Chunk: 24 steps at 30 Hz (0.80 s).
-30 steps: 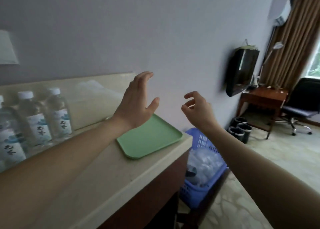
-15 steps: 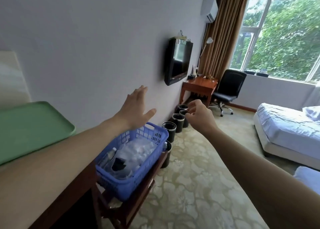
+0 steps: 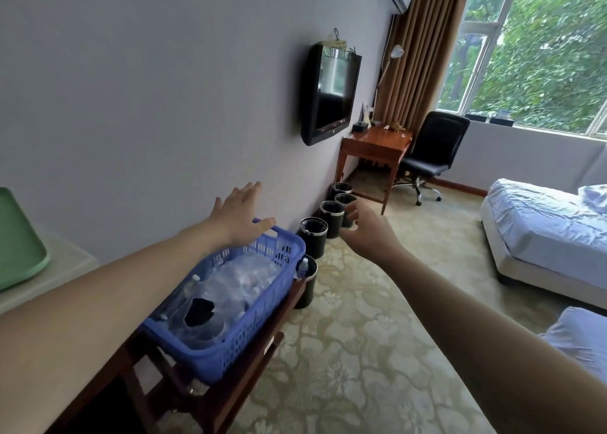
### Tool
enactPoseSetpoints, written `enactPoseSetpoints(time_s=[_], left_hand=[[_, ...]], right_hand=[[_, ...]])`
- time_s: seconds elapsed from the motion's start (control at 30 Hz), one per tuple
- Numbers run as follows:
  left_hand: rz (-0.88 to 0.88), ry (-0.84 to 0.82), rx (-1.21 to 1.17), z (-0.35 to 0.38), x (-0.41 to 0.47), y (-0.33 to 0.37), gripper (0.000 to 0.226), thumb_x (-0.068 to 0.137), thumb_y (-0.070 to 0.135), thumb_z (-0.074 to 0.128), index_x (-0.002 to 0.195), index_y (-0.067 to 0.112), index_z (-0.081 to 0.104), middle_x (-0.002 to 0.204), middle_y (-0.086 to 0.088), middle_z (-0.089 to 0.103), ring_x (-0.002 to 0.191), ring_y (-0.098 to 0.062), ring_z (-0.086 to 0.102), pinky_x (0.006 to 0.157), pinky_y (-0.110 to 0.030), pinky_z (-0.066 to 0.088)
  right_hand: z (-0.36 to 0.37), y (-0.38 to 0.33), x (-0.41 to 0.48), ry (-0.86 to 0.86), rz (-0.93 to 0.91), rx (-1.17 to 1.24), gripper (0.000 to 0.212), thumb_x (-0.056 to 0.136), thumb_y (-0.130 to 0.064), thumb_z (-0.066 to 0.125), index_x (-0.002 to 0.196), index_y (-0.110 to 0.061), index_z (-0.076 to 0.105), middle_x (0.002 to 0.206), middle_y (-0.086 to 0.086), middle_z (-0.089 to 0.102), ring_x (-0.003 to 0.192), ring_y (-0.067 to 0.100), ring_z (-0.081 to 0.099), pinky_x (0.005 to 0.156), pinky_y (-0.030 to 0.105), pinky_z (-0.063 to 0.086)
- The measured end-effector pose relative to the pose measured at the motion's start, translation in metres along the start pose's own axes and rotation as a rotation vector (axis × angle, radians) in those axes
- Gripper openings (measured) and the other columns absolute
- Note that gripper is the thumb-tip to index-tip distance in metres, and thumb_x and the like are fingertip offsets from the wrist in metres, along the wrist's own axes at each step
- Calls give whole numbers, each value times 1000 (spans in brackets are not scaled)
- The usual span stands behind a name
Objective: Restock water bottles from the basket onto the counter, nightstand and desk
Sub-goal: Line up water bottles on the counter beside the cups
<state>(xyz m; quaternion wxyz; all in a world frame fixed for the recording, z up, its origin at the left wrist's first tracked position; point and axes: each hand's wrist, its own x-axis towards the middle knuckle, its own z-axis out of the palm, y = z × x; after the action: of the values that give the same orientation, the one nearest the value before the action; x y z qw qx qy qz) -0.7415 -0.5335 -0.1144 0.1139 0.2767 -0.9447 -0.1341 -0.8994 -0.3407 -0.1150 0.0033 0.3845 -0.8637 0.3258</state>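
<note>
A blue plastic basket [image 3: 249, 328] sits on a low wooden rack beside the counter [image 3: 49, 276]. Inside it lie several clear water bottles [image 3: 230, 286], partly wrapped in plastic. My left hand [image 3: 238, 217] hovers with straight fingers over the basket's far rim and holds nothing. My right hand [image 3: 368, 231] hangs in the air to the right of the basket, fingers loosely curled and empty. The wooden desk [image 3: 377, 144] stands far off against the wall under the window.
A green tray [image 3: 16, 240] lies on the counter at left. Several black bins [image 3: 313, 236] line the wall past the basket; one [image 3: 307, 281] holds a bottle. A TV [image 3: 330, 93] hangs on the wall. An office chair [image 3: 433, 151] and a bed [image 3: 545, 230] stand at right.
The view has swung right, away from the counter and its bottles, toward the basket and the room. Both hands have moved out over and beside the basket, still empty.
</note>
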Motion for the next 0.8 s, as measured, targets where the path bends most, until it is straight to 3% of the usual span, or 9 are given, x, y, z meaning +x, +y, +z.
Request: enactPoseSetpoints(time_s=[0.2, 0.5, 0.8], left_hand=[[-62, -17, -59, 9, 49, -34, 81, 98, 51, 42, 155, 19, -5, 164, -3, -2, 151, -25, -2, 118, -51, -1], [-143, -63, -95, 23, 126, -93, 85, 96, 57, 41, 155, 19, -7, 164, -1, -2, 151, -24, 1, 118, -52, 0], [-310, -118, -155, 43, 152, -159, 88, 95, 59, 41, 155, 17, -6, 164, -3, -1, 150, -24, 4, 120, -50, 4]], right_hand=[[31, -6, 51, -38, -36, -43, 44, 86, -20, 60, 128, -14, 49, 121, 6, 62, 111, 24, 57, 87, 33, 46], [83, -17, 138, -144, -9, -4, 45, 87, -17, 60, 130, -14, 48, 118, 7, 62, 106, 23, 59, 89, 38, 51], [157, -36, 196, -293, -70, 9, 43, 86, -21, 60, 127, -17, 50, 117, 4, 63, 102, 22, 60, 85, 35, 51]])
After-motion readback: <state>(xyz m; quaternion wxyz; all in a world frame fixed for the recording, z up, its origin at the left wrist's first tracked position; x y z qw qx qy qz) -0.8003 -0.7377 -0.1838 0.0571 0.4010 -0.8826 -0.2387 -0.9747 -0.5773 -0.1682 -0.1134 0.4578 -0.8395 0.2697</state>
